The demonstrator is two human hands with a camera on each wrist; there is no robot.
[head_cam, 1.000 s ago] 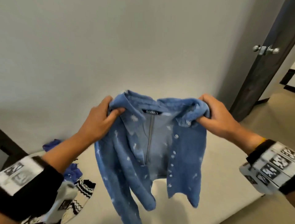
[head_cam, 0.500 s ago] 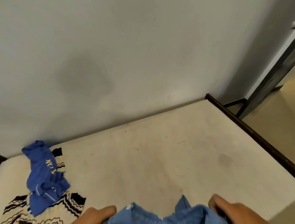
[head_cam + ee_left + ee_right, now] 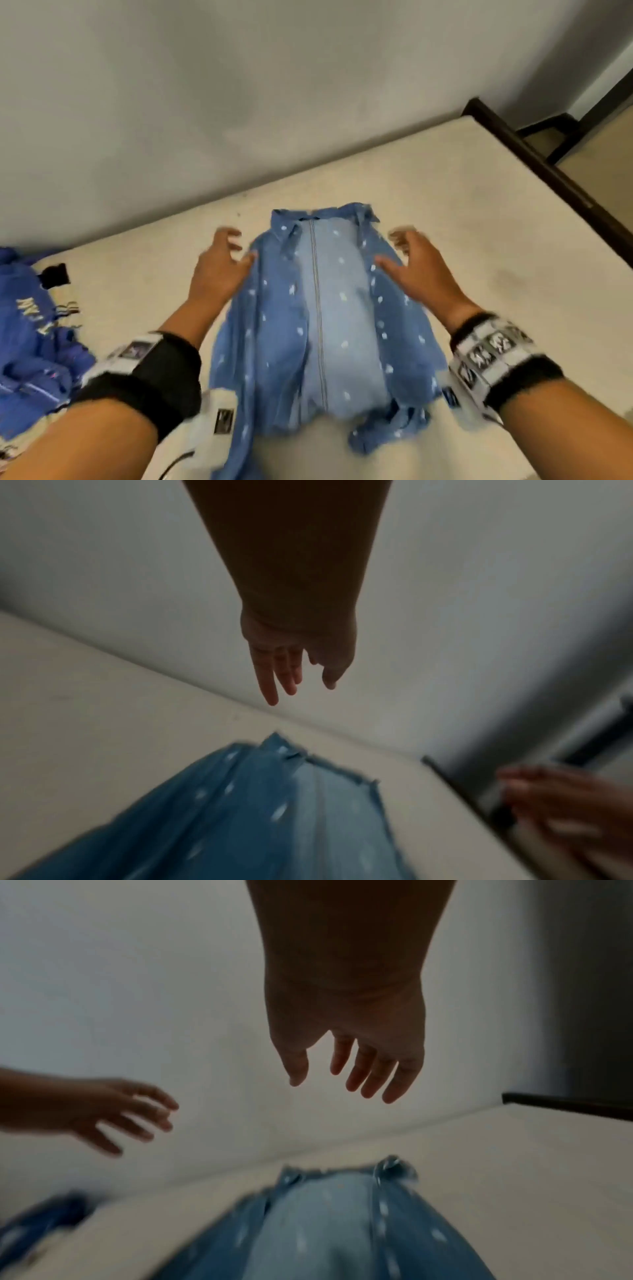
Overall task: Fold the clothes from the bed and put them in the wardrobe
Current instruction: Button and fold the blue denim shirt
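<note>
Dim, even indoor light; motion blur throughout; wrist views darker, backlit.

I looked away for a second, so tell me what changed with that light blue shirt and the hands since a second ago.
The light blue shirt, held up by its shoulders a second ago, now lies spread open on the bed, collar toward the wall. The left hand and right hand have let go, fingers spread above it. The dark blue garment stayed at the bed's left edge.

Soft, matt denim-like shirt [image 3: 322, 308] on a seemingly smooth, matt mattress [image 3: 479, 219].
</note>
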